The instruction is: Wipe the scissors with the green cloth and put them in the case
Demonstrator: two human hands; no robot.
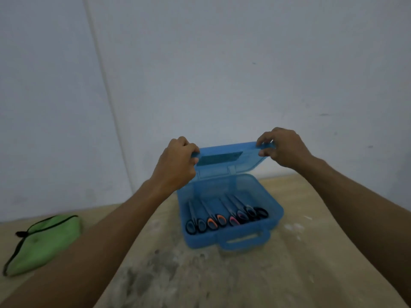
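Pale counter [222, 285], translucent blue plastic case [231, 232]: task seemingly near done.
Both grips, left hand [175, 163] and right hand [282, 147], clamped on raised lid [229, 156]; several scissors [224, 216] packed below; green cloth [42, 243] discarded far left.

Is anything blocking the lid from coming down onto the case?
Nothing visible. The translucent blue plastic lid, gripped by the left hand and right hand, hangs over the open blue case; the scissors lie flat inside, below the rim.

Single head-worn wide-angle view, facing forward and down, close over the table [222, 281], slightly blurred, edges perhaps bowed
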